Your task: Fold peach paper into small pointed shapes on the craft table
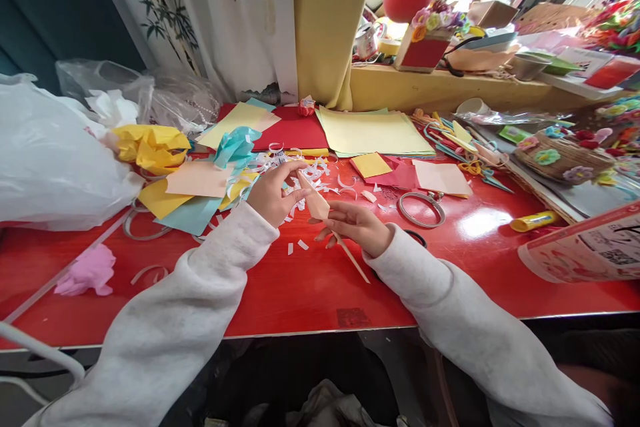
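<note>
Over the middle of the red table, a folded piece of peach paper (317,205) is held between my two hands. My left hand (276,193) pinches its upper end between thumb and fingers. My right hand (354,225) has its fingers closed round the lower end. From under the right fingers a thin pale strip (356,263) slants down toward the table's front edge. Whether this strip is joined to the folded paper is hidden by the fingers. White paper shreds (320,177) lie behind and around my hands.
On the red table (300,307) lie pale yellow sheets (373,132), a metal ring (421,209), a yellow tube (534,221) and pink crumpled paper (89,271). A large cup (585,247) stands right; a white plastic bag (60,160) fills the left.
</note>
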A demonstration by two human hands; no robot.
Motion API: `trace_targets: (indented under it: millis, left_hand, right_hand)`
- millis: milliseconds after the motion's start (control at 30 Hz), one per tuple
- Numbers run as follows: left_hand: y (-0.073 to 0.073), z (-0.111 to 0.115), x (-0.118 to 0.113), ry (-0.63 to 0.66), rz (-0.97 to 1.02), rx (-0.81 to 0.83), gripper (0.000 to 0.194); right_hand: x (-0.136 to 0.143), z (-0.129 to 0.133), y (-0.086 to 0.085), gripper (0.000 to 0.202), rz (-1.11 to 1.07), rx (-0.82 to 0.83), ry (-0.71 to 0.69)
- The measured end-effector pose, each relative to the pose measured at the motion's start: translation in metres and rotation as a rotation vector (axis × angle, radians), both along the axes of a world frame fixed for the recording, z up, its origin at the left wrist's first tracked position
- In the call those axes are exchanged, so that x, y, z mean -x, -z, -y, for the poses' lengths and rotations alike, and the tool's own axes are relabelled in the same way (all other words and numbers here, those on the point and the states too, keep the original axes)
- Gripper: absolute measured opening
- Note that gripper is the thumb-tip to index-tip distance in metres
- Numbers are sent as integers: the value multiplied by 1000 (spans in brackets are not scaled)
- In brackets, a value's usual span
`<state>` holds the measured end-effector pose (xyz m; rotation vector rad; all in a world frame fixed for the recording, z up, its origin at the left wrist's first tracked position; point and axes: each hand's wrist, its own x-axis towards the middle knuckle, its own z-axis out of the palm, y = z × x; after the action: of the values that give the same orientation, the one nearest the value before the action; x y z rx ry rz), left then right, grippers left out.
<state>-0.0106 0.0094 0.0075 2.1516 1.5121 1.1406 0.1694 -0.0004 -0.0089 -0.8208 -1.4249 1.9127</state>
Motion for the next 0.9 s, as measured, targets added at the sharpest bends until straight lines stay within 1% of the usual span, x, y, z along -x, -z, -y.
trace_targets:
  millis: [200,300,400,500,567,633,733,900]
  left_hand:
    - [3,0,-3,-107,-107,-64,48]
    - [3,-1,-2,-109,-115,-95,53]
    - [3,-3,1,-76,24,-37,52]
    - [3,-5,4,-66,257,109,45]
    - [3,-6,5,-31,385,177,45]
    - [3,-8,6,12,482,206,45]
    - [2,-10,7,31,561,218,47]
    - [-3,-8,6,6,574,233,51]
  right_hand:
    - [0,0,-2,37,27,-10,45]
    - [0,0,-2,35,32,-1,57]
    - [1,0,-2,38,35,13,65]
    - [1,0,-2,38,30,11,67]
    - [1,0,-2,36,29,3,59]
    - [1,0,-3,35,35,-5,55]
    - [1,0,-3,34,54,-16,62]
    - [1,1,-2,34,69,-30,75]
